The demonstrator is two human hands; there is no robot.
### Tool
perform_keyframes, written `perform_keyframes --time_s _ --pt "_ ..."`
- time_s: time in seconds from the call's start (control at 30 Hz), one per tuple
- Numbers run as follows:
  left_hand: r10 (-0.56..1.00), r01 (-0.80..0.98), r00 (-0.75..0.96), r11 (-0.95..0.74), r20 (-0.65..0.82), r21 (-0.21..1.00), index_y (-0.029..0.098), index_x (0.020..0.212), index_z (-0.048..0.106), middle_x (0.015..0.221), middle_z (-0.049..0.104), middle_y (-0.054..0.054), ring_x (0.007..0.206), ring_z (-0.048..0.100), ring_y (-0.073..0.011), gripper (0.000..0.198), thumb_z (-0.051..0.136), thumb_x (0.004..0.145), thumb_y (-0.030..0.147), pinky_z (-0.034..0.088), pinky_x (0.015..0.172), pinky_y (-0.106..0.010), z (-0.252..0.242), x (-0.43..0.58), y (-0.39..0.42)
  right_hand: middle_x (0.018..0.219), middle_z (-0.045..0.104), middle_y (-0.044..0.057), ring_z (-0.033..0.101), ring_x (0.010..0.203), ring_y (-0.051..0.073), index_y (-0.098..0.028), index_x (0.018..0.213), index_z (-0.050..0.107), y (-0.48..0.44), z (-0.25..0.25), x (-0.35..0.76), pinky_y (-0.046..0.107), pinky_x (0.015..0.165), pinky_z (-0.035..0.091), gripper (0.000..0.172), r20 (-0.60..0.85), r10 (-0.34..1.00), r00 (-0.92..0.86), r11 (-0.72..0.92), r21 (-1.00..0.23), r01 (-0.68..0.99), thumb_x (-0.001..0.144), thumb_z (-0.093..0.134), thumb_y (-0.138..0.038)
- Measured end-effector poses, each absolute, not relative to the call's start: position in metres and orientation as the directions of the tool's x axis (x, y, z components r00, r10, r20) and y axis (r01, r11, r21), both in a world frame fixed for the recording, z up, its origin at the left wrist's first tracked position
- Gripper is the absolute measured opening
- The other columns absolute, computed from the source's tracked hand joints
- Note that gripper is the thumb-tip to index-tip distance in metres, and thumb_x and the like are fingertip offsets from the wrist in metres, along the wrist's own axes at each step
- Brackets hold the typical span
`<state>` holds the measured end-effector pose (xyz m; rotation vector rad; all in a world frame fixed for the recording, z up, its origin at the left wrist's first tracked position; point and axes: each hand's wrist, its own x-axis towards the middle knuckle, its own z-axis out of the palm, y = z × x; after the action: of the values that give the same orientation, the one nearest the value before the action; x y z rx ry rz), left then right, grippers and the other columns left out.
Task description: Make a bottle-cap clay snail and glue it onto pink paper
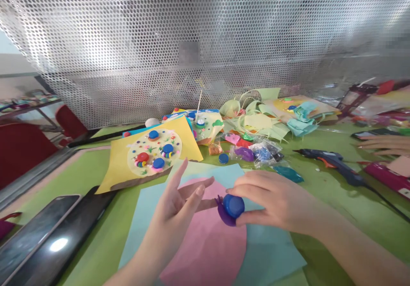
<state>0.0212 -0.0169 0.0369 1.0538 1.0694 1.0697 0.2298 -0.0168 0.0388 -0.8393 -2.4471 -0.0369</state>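
Between the thumb and fingers of my right hand [269, 196] is a snail figure [233, 205], made of a blue bottle cap with a purple clay body and two thin feelers. My left hand [179, 204] is just left of it with fingers spread; one fingertip reaches close to the feelers, and I cannot tell whether it touches. Both hands are above a pink paper oval [205, 252] lying on a light blue paper sheet [275, 256]. A loose blue bottle cap [223, 158] rests beyond the sheet, beside small bags of coloured clay [245, 153].
A yellow card [120, 160] with cap figures lies back left. Two phones [41, 234] are at the left. To the right sits a glue gun [333, 162] with its cord; another person's hand [387, 144] is beyond it. Paper scraps [265, 121] pile up before a perforated metal panel [205, 33].
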Motion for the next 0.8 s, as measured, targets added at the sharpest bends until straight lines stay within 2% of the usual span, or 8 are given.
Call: perform_keyframes --time_s 0.4,0.57,0.8 --pt "0.979 -0.112 0.189 0.096 -0.073 0.989 0.026 0.142 0.012 0.102 0.069 -0.008 0.071 0.071 -0.0208 0.082 0.062 0.079 0.042 0.055 0.075 -0.035 0.0301 0.0173 -0.0132 0.085 0.065 0.007 0.061 0.077 0.018 -0.013 0.092 0.061 -0.0155 0.0370 0.2285 0.030 0.071 0.049 0.034 0.526 0.517 -0.675 0.820 -0.079 0.567 0.087 0.048 -0.044" --pt "0.984 -0.124 0.165 0.088 -0.067 0.988 0.027 0.141 0.017 0.102 0.069 -0.007 0.073 0.070 -0.0221 0.081 0.065 0.076 0.042 0.054 0.076 -0.037 0.0293 0.0176 -0.0121 0.085 0.065 0.007 0.061 0.076 0.017 -0.014 0.093 0.061 -0.0157 0.0375 0.2293 0.030 0.071 0.050 0.034 0.537 0.509 -0.673 0.815 -0.048 0.578 0.088 0.046 -0.044" --pt "0.992 -0.159 0.104 0.093 -0.077 0.983 0.022 0.138 0.025 0.096 0.070 -0.007 0.061 0.068 -0.0169 0.081 0.069 0.072 0.038 0.055 0.066 -0.033 0.0361 0.0251 -0.0171 0.085 0.065 0.008 0.061 0.077 0.017 -0.013 0.093 0.061 -0.0171 0.0372 0.2285 0.031 0.072 0.050 0.034 0.549 0.503 -0.668 0.812 -0.035 0.582 0.090 0.044 -0.042"
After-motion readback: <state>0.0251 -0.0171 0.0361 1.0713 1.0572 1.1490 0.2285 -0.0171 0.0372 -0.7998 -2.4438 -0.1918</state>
